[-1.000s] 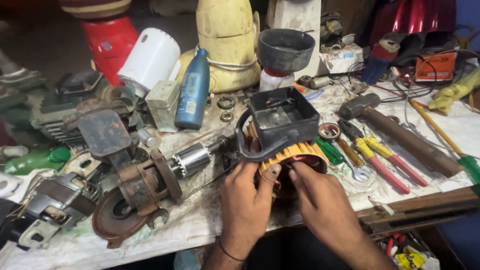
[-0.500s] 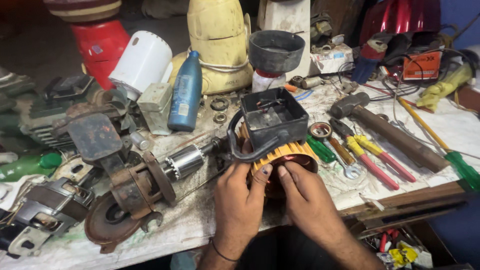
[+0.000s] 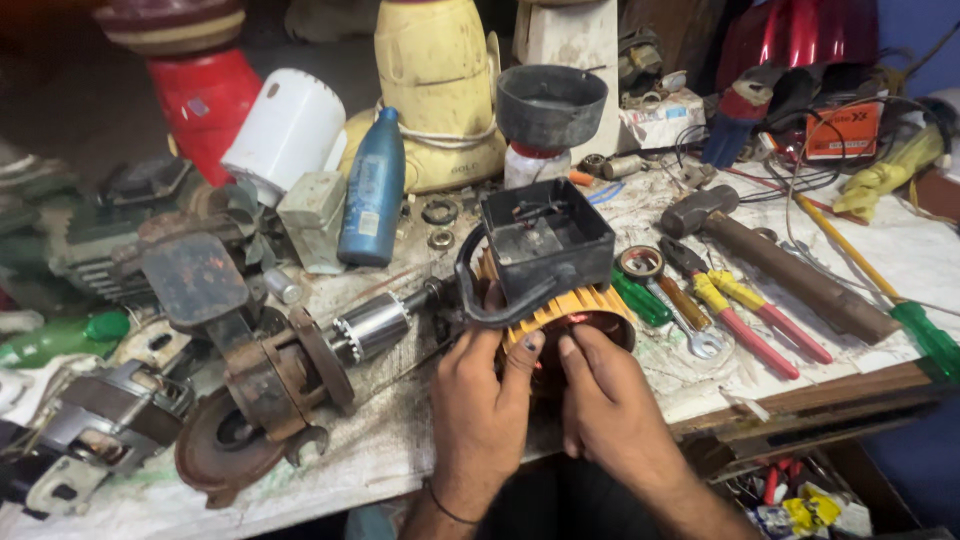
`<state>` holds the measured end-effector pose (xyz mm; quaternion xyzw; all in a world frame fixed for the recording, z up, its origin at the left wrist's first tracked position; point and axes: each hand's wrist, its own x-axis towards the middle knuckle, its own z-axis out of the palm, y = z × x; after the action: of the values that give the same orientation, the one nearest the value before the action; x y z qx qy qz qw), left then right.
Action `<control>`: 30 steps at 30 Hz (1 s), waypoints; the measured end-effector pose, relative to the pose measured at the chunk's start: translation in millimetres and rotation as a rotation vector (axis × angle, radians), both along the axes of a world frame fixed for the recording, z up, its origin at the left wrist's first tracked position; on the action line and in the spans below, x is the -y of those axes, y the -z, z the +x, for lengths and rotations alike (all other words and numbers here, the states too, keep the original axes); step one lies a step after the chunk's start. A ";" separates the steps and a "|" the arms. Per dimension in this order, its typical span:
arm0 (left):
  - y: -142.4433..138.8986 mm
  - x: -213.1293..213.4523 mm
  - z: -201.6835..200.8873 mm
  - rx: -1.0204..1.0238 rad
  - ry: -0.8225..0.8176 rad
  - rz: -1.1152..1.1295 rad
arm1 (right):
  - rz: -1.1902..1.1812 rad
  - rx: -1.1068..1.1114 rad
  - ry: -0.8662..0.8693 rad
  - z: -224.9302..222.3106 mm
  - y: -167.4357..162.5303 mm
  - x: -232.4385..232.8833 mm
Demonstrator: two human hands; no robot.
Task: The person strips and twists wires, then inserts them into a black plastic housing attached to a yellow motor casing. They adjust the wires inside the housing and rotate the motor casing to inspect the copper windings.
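Observation:
A yellow ribbed motor housing (image 3: 575, 312) with a black box-shaped top (image 3: 546, 240) lies on the workbench (image 3: 400, 450) in front of me. Both hands are at its open near end. My left hand (image 3: 485, 405) grips the housing's left side, thumb up by the black curved handle (image 3: 478, 300). My right hand (image 3: 605, 395) presses its fingers against the housing's open rim, where copper windings show. A silver armature on a shaft (image 3: 375, 325) lies just left of the housing, attached to a rusty grinder head (image 3: 265, 385).
A blue bottle (image 3: 372, 190), white cylinder (image 3: 285, 130), yellow appliance body (image 3: 435, 90) and black funnel (image 3: 550, 105) stand behind. A hammer (image 3: 775, 265), yellow-red pliers (image 3: 745, 310), a spanner (image 3: 690, 320) and green screwdrivers (image 3: 925, 335) lie to the right. Motor parts crowd the left.
Both hands have stayed on the housing's near end; the fingers shifted slightly along its rim. The view moved a little closer.

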<state>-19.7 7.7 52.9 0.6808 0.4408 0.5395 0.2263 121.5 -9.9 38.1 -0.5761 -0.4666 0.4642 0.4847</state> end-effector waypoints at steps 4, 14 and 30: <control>0.3 0.2 -0.1 0.004 0.018 -0.193 | 0.023 0.086 -0.018 -2.4 0.8 -2.0; 9.1 -0.1 0.5 -0.039 -0.014 0.035 | 0.014 0.045 -0.130 -4.3 -0.6 -1.9; 13.5 1.5 3.1 -0.074 -0.023 0.004 | -0.030 0.513 -0.038 -2.4 -10.3 -11.1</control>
<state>-16.6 6.3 39.4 0.6957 0.4554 0.5175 0.2022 119.0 1.2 48.4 -0.6734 -0.5779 0.3188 0.3332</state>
